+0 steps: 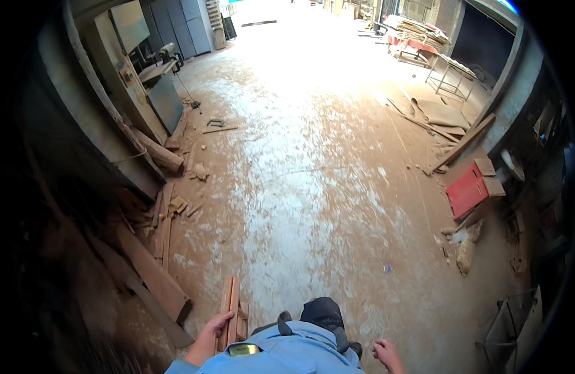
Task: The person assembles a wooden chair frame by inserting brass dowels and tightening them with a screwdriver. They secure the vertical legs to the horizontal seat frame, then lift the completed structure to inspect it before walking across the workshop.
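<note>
My left hand (220, 323) is closed round a reddish-brown wooden frame (234, 296) made of narrow strips joined by short crosspieces. The frame hangs upright at my left side, its lower part hidden by my arm and blue shirt. Down at my right side, apart from everything, my right hand (385, 354) has its fingers curled in, and nothing shows in them. A dark-trousered knee (323, 311) of mine reaches forward over the dusty floor (287, 237).
Planks (153, 274) lean and lie along the left wall, near a large machine (138, 75) with a table. On the floor ahead lies a thin stick (220, 129). Along the right are a red box (467, 192), boards (446, 118), a metal-legged stand (449, 78) and a wire rack (509, 327).
</note>
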`<state>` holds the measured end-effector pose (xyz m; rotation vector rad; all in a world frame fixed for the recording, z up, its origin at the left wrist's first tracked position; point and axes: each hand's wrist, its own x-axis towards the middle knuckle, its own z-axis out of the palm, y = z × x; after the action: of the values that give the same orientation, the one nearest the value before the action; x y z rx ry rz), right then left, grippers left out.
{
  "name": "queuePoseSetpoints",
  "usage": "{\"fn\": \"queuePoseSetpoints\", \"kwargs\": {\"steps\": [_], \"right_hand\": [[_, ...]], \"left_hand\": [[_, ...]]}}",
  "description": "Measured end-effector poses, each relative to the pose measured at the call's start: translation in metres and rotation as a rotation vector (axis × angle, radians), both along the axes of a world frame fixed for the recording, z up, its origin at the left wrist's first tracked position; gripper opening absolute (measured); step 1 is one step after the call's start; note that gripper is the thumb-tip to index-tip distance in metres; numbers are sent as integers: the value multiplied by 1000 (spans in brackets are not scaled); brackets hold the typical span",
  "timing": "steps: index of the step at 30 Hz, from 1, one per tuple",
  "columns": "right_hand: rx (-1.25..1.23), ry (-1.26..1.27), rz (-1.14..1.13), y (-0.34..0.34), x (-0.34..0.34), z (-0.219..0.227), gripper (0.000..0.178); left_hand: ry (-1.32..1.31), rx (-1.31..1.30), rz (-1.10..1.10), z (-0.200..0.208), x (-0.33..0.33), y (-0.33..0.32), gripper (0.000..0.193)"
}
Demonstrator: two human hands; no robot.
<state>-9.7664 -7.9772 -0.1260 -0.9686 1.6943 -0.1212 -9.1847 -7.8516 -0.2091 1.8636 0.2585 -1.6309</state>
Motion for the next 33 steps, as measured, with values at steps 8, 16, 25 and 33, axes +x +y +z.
{"fn": "queuePoseSetpoints", "kwargs": {"steps": [8, 16, 25, 33], "right_hand": [[-65, 24, -25, -184, -64, -224, 28], [-98, -42, 297, -637, 147, -21, 37], [-103, -8, 941, -877, 287, -14, 41], [-133, -45, 973, -1087, 397, 33, 36]], "left_hand": [[25, -21, 130, -37, 81, -239, 47], [9, 32, 112, -23, 119, -472, 43], [285, -17, 123, -128, 202, -725, 39], [254, 13, 74, -86, 287, -997, 38]]}}
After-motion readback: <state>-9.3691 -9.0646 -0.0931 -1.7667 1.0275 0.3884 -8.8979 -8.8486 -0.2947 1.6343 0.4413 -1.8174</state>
